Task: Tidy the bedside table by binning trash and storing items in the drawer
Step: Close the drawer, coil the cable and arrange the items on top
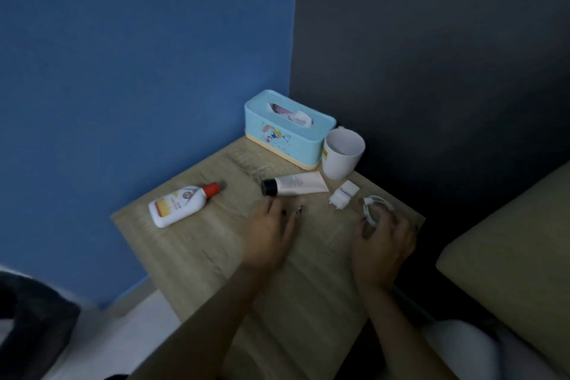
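low in the frame, two bare forearms reach up over the pale wood-grain bedside table (287,302). left hand (271,236) lies flat near the centre, fingers spread and holding nothing, its fingertips just short of a cream tube. right hand (385,244), at centre right, curls its fingers around a coiled white cable (377,205) at the table's right edge. just beyond, a small crumpled white wrapper (343,195) lies between cable and tube. cream tube (294,184) lies on its side, black cap pointing left. at left, a white lotion bottle (182,205) with a red cap also lies flat. farthest back, a light blue tissue box (288,129) sits in the corner, a white mug (341,153) touching its right end.
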A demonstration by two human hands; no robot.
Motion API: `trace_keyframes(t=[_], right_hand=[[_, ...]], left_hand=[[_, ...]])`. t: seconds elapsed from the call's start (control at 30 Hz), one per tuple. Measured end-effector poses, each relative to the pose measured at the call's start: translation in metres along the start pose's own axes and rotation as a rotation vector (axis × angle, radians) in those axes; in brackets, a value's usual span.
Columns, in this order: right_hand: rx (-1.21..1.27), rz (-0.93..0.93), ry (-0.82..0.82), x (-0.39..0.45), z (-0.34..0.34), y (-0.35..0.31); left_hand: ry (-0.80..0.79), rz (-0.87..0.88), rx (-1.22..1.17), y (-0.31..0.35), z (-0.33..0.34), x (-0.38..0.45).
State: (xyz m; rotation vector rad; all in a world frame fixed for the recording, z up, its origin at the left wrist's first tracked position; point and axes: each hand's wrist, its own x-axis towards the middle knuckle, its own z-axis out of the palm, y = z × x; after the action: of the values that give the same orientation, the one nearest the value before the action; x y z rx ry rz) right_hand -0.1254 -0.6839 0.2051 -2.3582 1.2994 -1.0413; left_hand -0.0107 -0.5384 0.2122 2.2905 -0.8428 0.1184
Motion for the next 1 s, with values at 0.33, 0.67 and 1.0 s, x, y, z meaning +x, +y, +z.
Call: trace_keyframes(t=[0.33, 0.67, 1.0], right_hand=[[-0.064, -0.217, -0.467, -0.058, -0.02, -0.028], [0.065, -0.054, -0.562, -0.047, -0.009, -0.097], [0.059, 0.396, -0.624, 0.029, 0.059, -0.152]], left_hand=[[-0.006, -0.15, 0.191, -0.081, -0.121, -0.037], [0.052, -0.14, 0.144, -0.1, -0.142, -0.012], [-0.187, -0.216, 0.239, -0.136, -0.122, 0.026]])
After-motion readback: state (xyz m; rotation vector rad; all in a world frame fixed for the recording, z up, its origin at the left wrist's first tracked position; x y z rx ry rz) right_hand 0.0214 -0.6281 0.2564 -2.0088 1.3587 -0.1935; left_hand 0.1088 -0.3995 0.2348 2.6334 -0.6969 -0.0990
